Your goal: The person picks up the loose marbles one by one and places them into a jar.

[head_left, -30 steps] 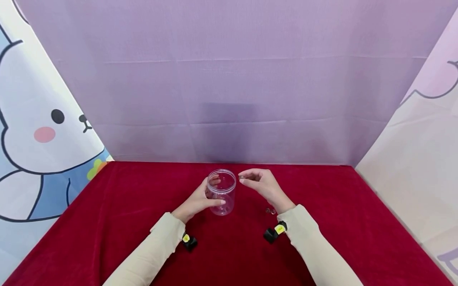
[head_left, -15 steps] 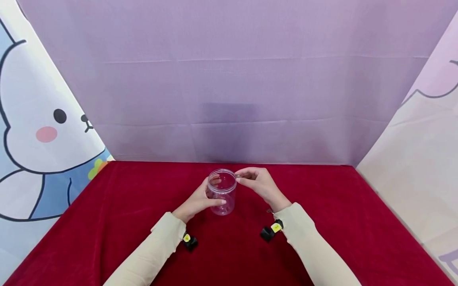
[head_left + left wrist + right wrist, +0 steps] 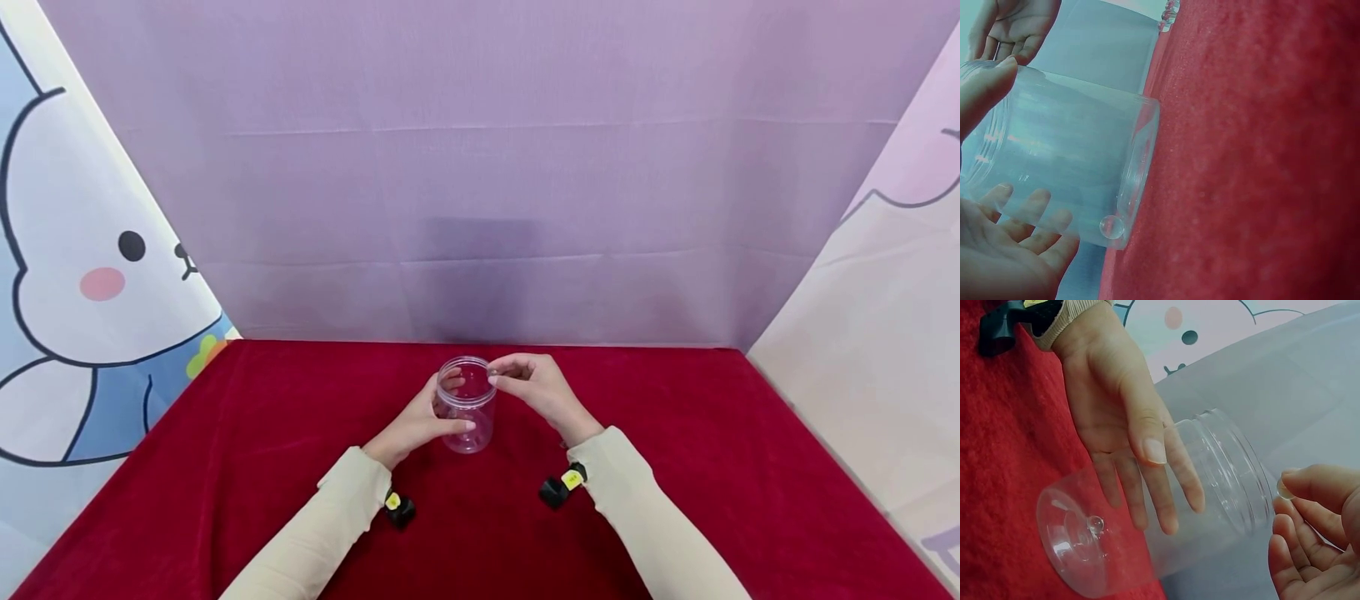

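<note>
My right hand (image 3: pixel 543 390) pinched a clear marble (image 3: pixel 1284 487) between thumb and fingertip, beside the rim (image 3: pixel 467 402) of the transparent screw-top jar (image 3: pixel 1072 140) my left hand (image 3: pixel 415 425) gripped.

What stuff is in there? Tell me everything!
red cloth: one, red, across the bottom
purple backdrop: one, purple, behind the cloth
bunny sheet: one, white and blue, left side
pale sheet: one, cream and pink, right side
jar: one, clear, in the left hand
ball in jar: at least one, clear, at the bottom
pinched ball: one, clear, in the right hand
loose balls: a few, clear, on the cloth, exact count unclear
wrist devices: two, black and yellow, one per wrist
sleeves: two, cream, one per arm
left hand: one, bare, around the jar
right hand: one, bare, by the jar's rim
</note>
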Demonstrator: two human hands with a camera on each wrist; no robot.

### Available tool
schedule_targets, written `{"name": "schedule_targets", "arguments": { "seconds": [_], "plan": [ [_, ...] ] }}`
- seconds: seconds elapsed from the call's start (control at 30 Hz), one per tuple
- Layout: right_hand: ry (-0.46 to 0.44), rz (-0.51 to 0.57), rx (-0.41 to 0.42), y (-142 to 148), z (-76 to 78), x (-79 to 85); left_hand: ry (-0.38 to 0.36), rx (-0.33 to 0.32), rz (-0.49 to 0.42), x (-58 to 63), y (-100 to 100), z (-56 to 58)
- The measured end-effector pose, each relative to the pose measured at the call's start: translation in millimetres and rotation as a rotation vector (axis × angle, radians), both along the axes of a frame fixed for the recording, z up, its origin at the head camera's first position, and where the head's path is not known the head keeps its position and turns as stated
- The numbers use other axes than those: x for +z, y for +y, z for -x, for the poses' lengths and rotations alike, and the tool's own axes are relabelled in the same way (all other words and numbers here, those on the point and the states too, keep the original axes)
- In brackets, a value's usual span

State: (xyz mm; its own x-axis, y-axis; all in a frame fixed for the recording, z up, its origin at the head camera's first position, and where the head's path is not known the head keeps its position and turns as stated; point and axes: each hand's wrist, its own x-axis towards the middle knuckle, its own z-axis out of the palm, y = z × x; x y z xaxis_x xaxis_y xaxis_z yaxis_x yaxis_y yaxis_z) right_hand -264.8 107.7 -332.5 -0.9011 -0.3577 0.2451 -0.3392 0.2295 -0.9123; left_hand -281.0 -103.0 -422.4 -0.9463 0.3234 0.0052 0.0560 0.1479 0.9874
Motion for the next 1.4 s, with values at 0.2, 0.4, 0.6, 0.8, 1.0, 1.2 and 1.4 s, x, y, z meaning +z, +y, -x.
{"name": "schedule_targets", "arguments": {
  "seconds": [0.2,0.4,0.6,0.8,1.0,1.2,1.4],
  "plan": [
    [0.013,-0.005,0.0,-2.5,-0.7,0.0,0.004,-0.015,-0.003,3.1,0.5,-0.9],
    [0.012,-0.004,-0.006,-3.0,-0.6,0.2,-0.003,-0.016,-0.006,3.4,0.4,-1.5],
    [0.012,0.013,0.003,-3.3,1.1,-2.1,0.0,-0.033,-0.001,3.9,-0.7,-1.6],
    [0.004,0.011,0.002,-3.2,0.6,-3.7,0.0,-0.048,-0.004,2.2,-1.5,-0.9],
    [-0.007,0.015,0.002,-1.0,12.2,-18.2,0.0,-0.048,-0.008,2.2,-1.3,-1.4],
    [-0.011,0.015,-0.01,0.8,22.4,-32.2,-0.001,-0.028,0.01,1.2,0.0,-1.4],
    [-0.02,0.025,-0.02,1.1,22.5,-33.9,-0.005,-0.018,0.003,0.2,0.9,-0.7]
  ]
}}
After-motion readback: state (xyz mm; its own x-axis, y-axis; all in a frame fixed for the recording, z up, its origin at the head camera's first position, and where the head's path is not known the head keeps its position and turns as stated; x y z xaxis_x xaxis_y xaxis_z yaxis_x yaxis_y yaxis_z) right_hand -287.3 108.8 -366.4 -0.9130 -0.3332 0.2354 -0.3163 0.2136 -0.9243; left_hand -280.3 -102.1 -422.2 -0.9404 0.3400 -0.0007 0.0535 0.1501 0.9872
